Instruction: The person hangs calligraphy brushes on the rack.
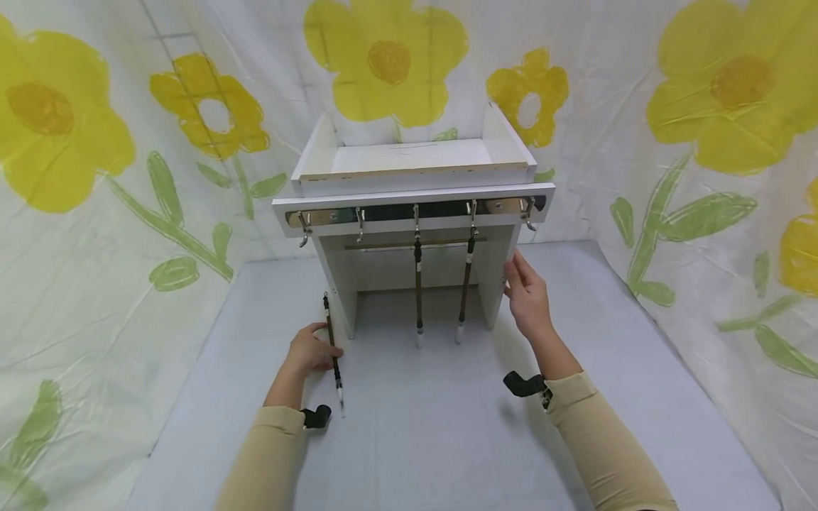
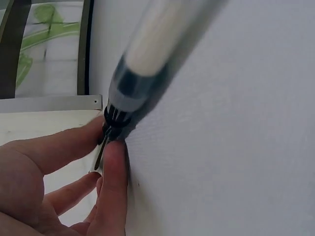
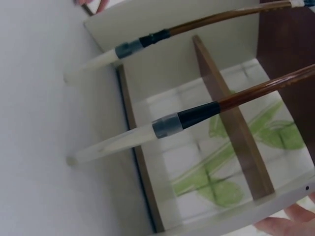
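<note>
With its thumb and fingers, my left hand (image 1: 309, 351) pinches a calligraphy brush (image 1: 338, 380) beside the shelf's left panel. Its capped tip points toward me; in the left wrist view the clear cap (image 2: 150, 54) looms close to the camera. My right hand (image 1: 530, 298) rests its fingers on the outer side of the right panel (image 1: 502, 273) of a white shelf. Two more calligraphy brushes, a left one (image 1: 418, 284) and a right one (image 1: 466, 280), hang tip-down from the shelf's hooks. In the right wrist view, fingers (image 3: 280, 226) touch the panel from outside.
A metal hook rail (image 1: 390, 212) crosses the shelf's front, with bare hooks at both ends and second from left. An open-topped tray section (image 1: 409, 157) forms the shelf's upper part. A pale cloth (image 1: 422, 433) covers the table; flower-printed sheeting (image 1: 690, 234) hangs around it.
</note>
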The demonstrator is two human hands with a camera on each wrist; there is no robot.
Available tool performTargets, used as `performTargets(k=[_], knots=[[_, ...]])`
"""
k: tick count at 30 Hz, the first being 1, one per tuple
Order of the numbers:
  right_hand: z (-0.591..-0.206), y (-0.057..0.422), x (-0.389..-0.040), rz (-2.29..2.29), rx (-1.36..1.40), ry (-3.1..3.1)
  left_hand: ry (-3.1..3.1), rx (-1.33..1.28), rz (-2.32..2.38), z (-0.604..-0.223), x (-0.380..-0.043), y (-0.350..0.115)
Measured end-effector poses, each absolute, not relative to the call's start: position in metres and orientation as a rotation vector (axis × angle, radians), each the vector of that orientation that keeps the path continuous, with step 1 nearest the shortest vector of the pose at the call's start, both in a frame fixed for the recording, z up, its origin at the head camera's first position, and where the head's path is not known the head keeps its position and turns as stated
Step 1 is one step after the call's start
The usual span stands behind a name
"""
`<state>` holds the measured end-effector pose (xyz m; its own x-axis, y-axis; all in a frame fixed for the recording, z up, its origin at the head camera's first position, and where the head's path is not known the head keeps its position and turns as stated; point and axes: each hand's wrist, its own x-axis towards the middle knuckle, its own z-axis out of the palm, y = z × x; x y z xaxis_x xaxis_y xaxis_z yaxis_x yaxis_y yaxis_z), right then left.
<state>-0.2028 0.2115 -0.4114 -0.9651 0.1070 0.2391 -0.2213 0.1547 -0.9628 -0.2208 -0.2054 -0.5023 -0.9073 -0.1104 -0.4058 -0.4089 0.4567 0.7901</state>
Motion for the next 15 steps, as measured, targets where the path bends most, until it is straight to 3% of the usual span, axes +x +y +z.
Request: performTargets(k=[15], knots=[[-0.438, 0.22, -0.222, 1.885, 0.117, -2.155, 2.341, -0.431, 1.547, -0.5, -0.218, -0.212]])
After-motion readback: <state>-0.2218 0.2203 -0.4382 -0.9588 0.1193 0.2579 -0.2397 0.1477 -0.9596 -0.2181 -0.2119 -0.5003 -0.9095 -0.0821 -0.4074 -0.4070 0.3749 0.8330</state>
